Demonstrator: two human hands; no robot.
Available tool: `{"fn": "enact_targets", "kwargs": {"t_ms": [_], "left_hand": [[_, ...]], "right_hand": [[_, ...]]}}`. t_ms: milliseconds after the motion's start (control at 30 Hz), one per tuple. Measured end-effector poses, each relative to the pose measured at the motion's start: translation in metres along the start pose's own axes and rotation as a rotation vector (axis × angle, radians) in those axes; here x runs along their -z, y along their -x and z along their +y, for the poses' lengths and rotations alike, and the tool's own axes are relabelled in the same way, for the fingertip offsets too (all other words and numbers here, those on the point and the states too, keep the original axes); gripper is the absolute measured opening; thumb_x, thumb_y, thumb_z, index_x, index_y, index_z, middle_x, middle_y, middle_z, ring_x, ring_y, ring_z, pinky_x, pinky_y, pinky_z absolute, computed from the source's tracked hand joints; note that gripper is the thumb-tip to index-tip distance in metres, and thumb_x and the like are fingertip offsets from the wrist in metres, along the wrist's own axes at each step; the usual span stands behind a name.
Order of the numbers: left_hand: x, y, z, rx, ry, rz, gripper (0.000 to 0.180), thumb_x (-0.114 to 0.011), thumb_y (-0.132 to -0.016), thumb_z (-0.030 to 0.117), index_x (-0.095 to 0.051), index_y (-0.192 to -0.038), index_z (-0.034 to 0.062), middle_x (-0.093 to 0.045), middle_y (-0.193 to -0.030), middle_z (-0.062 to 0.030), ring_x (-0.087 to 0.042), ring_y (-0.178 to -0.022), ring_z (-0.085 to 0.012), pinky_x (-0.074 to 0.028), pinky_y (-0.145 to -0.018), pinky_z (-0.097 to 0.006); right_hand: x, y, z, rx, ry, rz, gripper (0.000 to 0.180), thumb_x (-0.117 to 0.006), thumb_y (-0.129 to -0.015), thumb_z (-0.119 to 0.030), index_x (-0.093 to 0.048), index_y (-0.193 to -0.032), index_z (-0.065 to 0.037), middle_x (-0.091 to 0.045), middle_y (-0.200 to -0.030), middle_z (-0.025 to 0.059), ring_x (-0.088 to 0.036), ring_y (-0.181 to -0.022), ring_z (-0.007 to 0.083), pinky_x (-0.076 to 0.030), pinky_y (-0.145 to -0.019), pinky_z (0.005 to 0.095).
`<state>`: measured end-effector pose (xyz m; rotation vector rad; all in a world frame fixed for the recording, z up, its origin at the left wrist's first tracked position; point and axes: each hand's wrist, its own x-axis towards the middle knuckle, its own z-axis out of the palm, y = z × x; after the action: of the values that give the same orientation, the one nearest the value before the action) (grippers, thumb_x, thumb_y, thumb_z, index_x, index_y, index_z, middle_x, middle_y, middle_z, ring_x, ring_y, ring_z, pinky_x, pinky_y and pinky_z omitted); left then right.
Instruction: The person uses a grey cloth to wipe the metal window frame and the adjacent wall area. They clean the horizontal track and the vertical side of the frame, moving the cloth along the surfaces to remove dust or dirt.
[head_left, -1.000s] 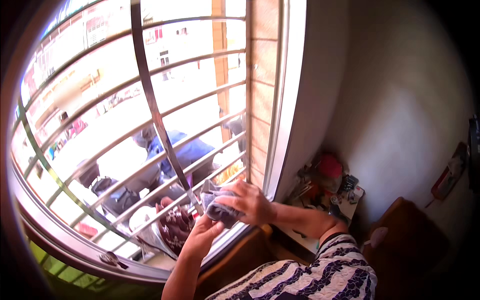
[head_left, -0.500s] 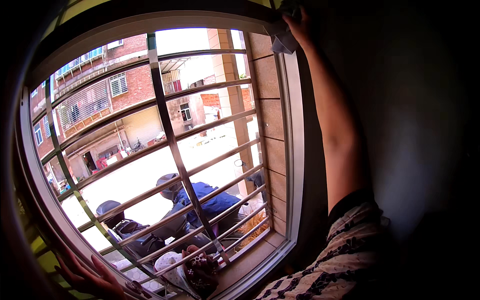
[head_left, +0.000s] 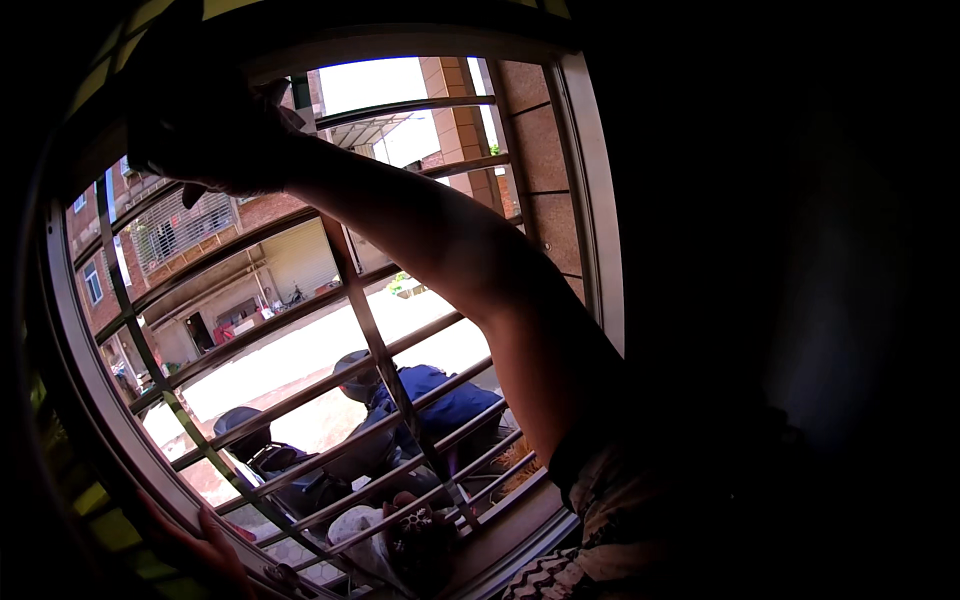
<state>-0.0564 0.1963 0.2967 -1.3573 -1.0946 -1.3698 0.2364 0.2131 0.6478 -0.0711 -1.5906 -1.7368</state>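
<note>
My right arm reaches up across the window, and my right hand point(head_left: 240, 145) is at the upper left of the window frame point(head_left: 595, 200). It is closed on a cloth point(head_left: 158, 145), which shows mostly as a dark shape against the light; its lower tip hangs by the bars. My left hand point(head_left: 205, 550) lies against the frame's lower left side, dim, with thumb and fingers apart and holding nothing that I can see. Metal security bars point(head_left: 365, 310) cross the opening behind my right arm.
Beyond the bars stand parked scooters point(head_left: 300, 470), one with a blue cover point(head_left: 440, 395). A patterned dark-red item point(head_left: 415, 520) and a pale rounded one point(head_left: 360, 530) sit low by the bars. A brick building point(head_left: 185, 225) rises across the street. The room at right is dark.
My right hand has swept with the cloth from the frame's upper right corner to its upper left. My left hand stays low on the left side. The view has shifted slightly.
</note>
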Motion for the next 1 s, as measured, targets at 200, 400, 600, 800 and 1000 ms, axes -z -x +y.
{"fn": "enact_targets", "kwargs": {"t_ms": [200,400,600,800,1000], "left_hand": [[0.000,0.007,-0.009,0.022,-0.019,0.002,0.072,-0.061,-0.083,0.014,-0.024,-0.144,0.0045,-0.031,-0.147,-0.0156,-0.031,-0.132,-0.0371,-0.026,-0.109,-0.046],[-0.012,0.009,-0.004,0.061,0.058,0.021,0.074,-0.062,-0.080,0.007,-0.025,-0.145,0.0059,-0.033,-0.146,-0.0165,-0.034,-0.131,-0.0369,-0.028,-0.108,-0.046],[-0.018,0.020,-0.031,0.042,0.059,0.033,0.071,-0.060,-0.085,0.011,-0.023,-0.145,0.0060,-0.031,-0.146,-0.0169,-0.034,-0.132,-0.0350,-0.030,-0.108,-0.045],[-0.026,0.017,-0.034,-0.052,-0.041,0.084,0.066,-0.058,-0.089,0.014,-0.024,-0.145,0.0062,-0.031,-0.146,-0.0168,-0.034,-0.132,-0.0343,-0.033,-0.106,-0.045],[-0.018,0.014,-0.035,-0.038,-0.043,0.080,0.068,-0.059,-0.087,0.011,-0.024,-0.145,0.0081,-0.031,-0.146,-0.0166,-0.035,-0.132,-0.0342,-0.031,-0.108,-0.046]], "right_hand": [[0.054,0.038,0.030,-0.537,-0.464,-0.463,0.057,-0.035,-0.093,-0.058,-0.045,-0.132,-0.018,-0.065,-0.095,0.0148,-0.065,-0.082,0.0206,-0.054,-0.074,0.0366],[0.175,0.166,0.134,-0.092,0.603,-0.226,0.045,-0.059,-0.087,-0.014,-0.046,-0.130,-0.019,-0.051,-0.124,0.0113,-0.055,-0.108,0.0299,-0.049,-0.088,0.0425],[0.215,0.235,0.184,-0.452,0.983,-0.284,0.051,-0.054,-0.078,0.002,-0.045,-0.127,-0.003,-0.046,-0.128,0.0197,-0.047,-0.116,0.0367,-0.041,-0.095,0.0472],[0.183,0.191,0.162,-0.981,0.718,-0.097,0.031,-0.056,-0.074,-0.005,-0.053,-0.104,-0.003,-0.051,-0.106,0.0216,-0.048,-0.105,0.0380,-0.033,-0.098,0.0507],[0.196,0.197,0.142,-0.577,0.924,-0.534,0.046,-0.058,-0.077,-0.006,-0.048,-0.122,-0.003,-0.048,-0.123,0.0203,-0.048,-0.112,0.0382,-0.041,-0.095,0.0472]]}}
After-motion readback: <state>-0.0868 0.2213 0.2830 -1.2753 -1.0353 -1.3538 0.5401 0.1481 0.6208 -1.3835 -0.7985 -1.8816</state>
